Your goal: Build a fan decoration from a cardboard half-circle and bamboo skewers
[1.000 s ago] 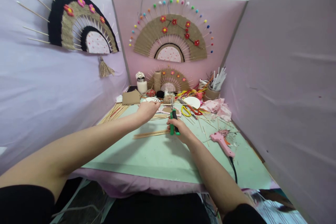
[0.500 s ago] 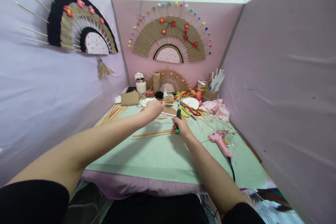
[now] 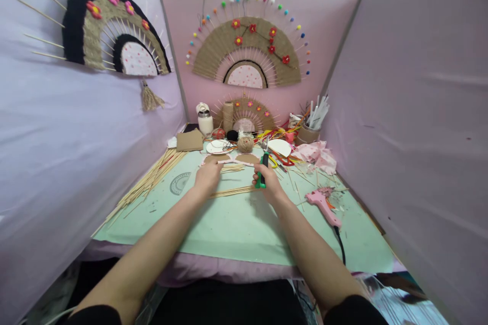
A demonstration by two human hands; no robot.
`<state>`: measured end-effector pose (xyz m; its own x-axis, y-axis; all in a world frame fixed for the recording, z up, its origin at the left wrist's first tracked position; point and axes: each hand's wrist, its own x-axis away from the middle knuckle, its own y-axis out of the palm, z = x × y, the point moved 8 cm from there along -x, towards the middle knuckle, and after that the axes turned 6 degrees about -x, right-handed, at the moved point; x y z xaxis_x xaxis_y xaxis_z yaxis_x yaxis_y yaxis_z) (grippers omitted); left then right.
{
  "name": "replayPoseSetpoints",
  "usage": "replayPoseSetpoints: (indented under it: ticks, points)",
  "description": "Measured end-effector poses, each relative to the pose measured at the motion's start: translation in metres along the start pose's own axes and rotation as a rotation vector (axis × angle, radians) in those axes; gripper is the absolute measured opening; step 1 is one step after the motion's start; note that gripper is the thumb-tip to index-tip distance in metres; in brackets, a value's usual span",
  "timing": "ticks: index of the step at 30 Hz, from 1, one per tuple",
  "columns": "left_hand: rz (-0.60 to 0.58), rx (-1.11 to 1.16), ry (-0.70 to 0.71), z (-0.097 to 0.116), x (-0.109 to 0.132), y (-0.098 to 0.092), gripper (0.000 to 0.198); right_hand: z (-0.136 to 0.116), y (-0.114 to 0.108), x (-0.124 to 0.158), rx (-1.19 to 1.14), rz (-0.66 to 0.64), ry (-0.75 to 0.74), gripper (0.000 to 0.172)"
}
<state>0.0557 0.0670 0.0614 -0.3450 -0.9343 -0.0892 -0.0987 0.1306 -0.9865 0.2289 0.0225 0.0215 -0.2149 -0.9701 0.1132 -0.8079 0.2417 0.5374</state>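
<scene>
Left grip [image 3: 208,179] lower, farther from the silver-tipped, green-and-black pliers [image 3: 265,162]

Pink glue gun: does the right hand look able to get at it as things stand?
Probably not: the right hand is wrapped around green-handled pliers, though nothing tall stands between it and the pink glue gun.

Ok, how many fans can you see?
3: a black-edged fan on the left wall, a big fan on the back wall, and a small fan below it, partly hidden behind the spool.
</scene>
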Motion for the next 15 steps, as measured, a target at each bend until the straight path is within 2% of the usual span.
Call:
replayPoseSetpoints:
  ticks: [6, 15]
  points:
    - [-0.003, 0.127, -0.066, -0.011, 0.007, 0.037, 0.032, 0.004, -0.002, -0.002, 0.015, -0.001, 0.003, 0.039]
    - [0.052, 0.203, -0.1, -0.022, 0.006, 0.042, 0.026, 0.005, -0.001, 0.0, 0.035, -0.007, 0.02, 0.04]
